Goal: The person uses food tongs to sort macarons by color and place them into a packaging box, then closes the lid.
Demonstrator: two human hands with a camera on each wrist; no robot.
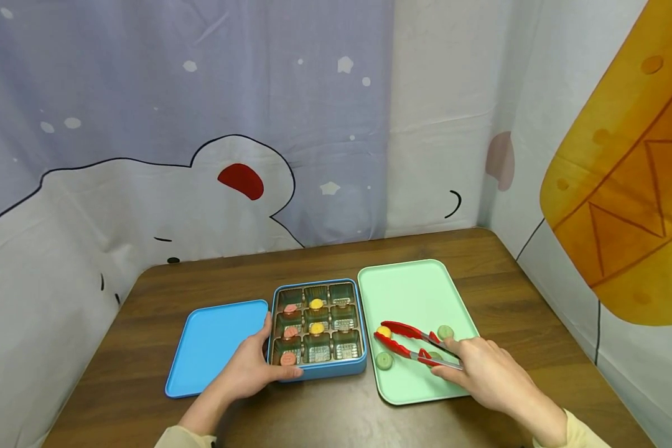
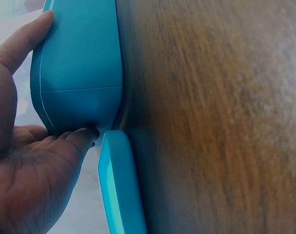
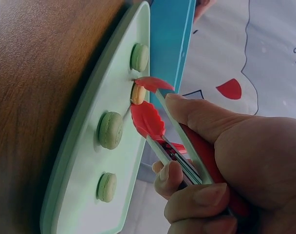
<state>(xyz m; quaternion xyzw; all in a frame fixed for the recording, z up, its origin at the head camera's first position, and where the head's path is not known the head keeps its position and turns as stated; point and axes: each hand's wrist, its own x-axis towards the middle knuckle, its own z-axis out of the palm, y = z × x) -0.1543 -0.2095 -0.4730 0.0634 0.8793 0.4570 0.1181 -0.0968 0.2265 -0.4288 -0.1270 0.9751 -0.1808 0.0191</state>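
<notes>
My right hand holds silver tongs with red tips over the pale green tray. Between the tips sits a yellow macaron on the tray; in the right wrist view the red tips flank it. Three green macarons lie around the tongs, one partly covered by them. My left hand grips the front left corner of a blue box, thumb along its front wall. Inside its divided insert, pink macarons fill the left column, and two yellow macarons occupy the back and middle cells of the centre column.
A blue lid lies on the wooden table, left of the box and close to my left hand. The tray stands beside the box's right wall. Behind the table hangs a printed curtain.
</notes>
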